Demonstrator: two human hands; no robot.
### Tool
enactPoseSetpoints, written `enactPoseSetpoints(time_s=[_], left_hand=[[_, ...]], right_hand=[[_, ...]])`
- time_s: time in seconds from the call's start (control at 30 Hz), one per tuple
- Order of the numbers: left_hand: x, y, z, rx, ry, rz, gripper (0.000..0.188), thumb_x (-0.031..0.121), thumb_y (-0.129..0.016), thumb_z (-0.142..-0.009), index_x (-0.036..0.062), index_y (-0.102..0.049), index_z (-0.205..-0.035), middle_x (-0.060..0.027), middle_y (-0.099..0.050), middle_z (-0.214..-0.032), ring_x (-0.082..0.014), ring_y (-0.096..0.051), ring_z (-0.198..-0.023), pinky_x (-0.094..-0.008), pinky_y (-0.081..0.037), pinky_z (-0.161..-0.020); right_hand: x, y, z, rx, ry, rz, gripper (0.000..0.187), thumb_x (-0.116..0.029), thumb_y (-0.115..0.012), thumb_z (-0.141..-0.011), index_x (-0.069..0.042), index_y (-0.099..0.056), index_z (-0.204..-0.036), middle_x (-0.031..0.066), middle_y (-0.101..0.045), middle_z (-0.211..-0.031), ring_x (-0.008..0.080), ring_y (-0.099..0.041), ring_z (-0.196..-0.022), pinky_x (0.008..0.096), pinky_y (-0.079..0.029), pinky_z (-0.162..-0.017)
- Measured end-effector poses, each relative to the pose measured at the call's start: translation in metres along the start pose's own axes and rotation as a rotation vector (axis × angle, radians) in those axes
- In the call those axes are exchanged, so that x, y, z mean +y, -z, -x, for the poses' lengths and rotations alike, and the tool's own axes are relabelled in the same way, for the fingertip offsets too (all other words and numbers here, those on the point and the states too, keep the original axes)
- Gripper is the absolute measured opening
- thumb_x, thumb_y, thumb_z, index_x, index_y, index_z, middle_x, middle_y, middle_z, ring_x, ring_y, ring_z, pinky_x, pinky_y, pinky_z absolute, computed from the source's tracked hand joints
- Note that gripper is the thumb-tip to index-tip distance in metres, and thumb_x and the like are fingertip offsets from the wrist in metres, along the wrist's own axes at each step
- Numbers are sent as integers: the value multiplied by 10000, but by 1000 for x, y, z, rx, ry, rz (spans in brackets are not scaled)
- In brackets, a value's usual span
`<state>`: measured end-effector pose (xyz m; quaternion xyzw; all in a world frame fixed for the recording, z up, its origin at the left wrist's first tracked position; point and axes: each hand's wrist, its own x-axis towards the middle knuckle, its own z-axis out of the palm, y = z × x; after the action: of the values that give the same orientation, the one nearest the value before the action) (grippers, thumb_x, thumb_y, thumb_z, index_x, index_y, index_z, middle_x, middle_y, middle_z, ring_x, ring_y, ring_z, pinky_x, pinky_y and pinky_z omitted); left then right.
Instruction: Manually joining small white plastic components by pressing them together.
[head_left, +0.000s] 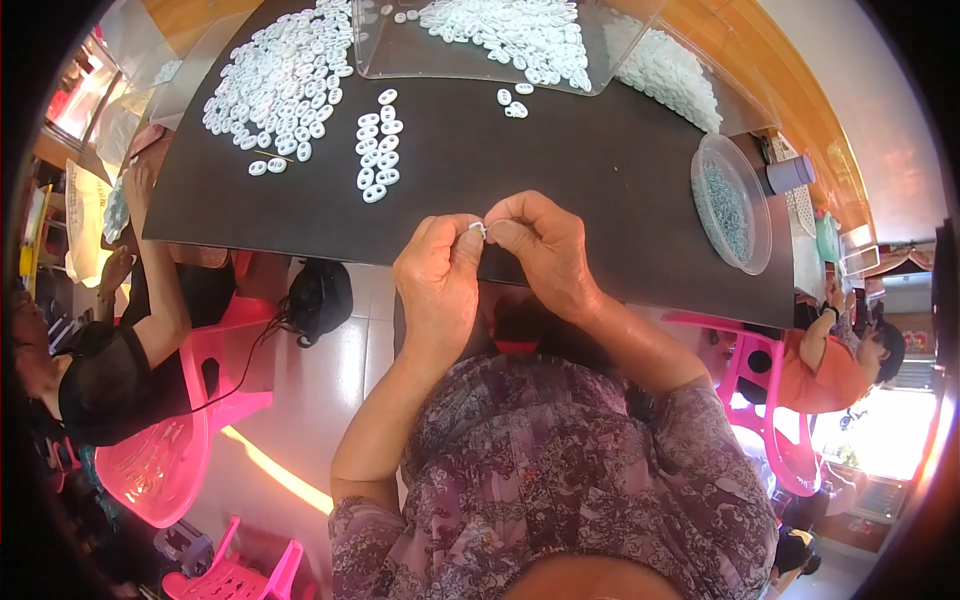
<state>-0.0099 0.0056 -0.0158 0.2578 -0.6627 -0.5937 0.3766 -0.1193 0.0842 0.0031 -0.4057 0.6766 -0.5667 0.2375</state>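
Just over the table's near edge, my left hand [438, 280] pinches a small white plastic piece [478, 229] between thumb and fingertips. My right hand [550, 250] meets it there, thumb and forefinger pressed together at the same piece; anything finer between them is too small to make out. Beyond my hands, white oval two-hole pieces [388, 160] lie in two short columns. A large heap of similar white pieces [280, 80] spreads at the far left, with a thin yellowish stick [273, 155] at its near side. A few loose white pieces [515, 110] lie farther back.
A clear tray [480, 72] at the back holds many white pieces, and another heap [665, 80] lies right of it. On the right stands a round clear tub [762, 235] of small grey-blue bits near a purple-lidded container [790, 175]. Other people sit at both sides on pink chairs [160, 465].
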Motion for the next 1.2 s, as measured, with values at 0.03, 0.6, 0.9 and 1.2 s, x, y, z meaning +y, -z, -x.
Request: enactPoseSetpoints(time_s=[0.03,0.6,0.9,1.2], left_hand=[[0,0,0,7,-20,-11,74,25,-564,-872,-34,-608,-875,8,-541,-740,-41,-450,-624,-179,-385,-551],[-2,-12,3,174,-409,-398,58,-28,-581,-805,3,-589,-854,-115,-531,-696,-263,-546,-589,-346,-424,-519],[2,-5,2,100,-110,-131,46,-23,-578,-821,-12,-608,-853,-103,-565,-720,-207,-562,-613,-297,-432,-551],[5,-6,3,119,-138,-165,47,-27,-578,-823,-10,-614,-849,-100,-573,-727,-194,-562,-615,-294,-434,-549]], right_hand=[[0,0,0,-1,1,1,37,-11,-574,-841,21,-585,-858,11,-606,-786,62,-536,-752,216,-453,-691],[5,-6,2,32,39,139,52,-21,-539,-841,17,-573,-850,68,-595,-773,122,-541,-700,277,-451,-619],[-8,3,-5,-96,-52,21,79,-6,-560,-843,35,-612,-887,34,-625,-807,81,-560,-764,227,-468,-701],[1,-5,-4,-11,94,215,47,-12,-544,-816,15,-580,-828,114,-595,-775,216,-574,-694,320,-457,-623]])
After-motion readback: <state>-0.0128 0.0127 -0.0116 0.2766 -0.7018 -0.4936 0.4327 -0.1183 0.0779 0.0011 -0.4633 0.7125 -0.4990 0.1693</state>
